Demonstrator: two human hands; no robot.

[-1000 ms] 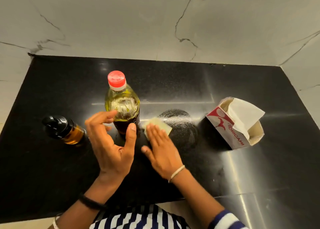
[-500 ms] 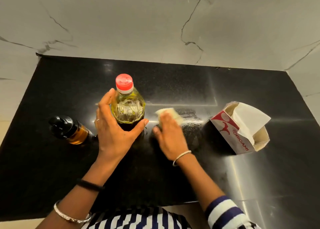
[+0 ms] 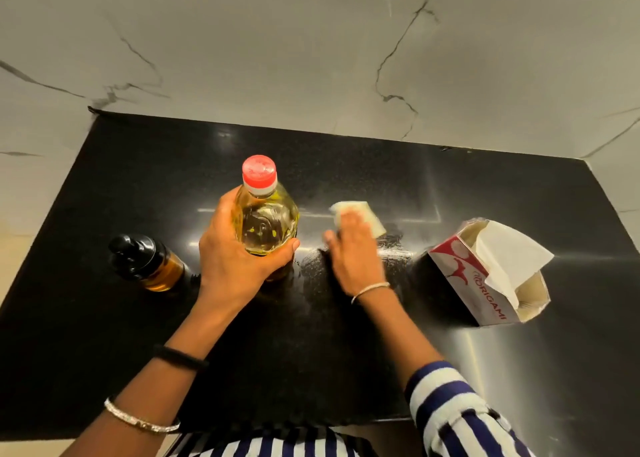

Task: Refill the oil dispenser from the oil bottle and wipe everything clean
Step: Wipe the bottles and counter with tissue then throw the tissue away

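The oil bottle, clear plastic with yellow oil and a red cap, stands upright on the black countertop. My left hand grips its body, fingers behind and thumb in front. To its left stands the oil dispenser, amber glass with a black pump top. My right hand lies flat, fingers straight, pressing a folded white tissue onto the counter to the right of the bottle. Smeared wipe marks show on the surface around that hand.
An open red-and-white tissue box with a white tissue sticking out sits at the right. A marble wall rises behind the counter. The counter's front edge runs just above my striped shirt.
My left hand has closed round the oil bottle from an open pose beside it. My right hand has slid the tissue away from me and to the right.
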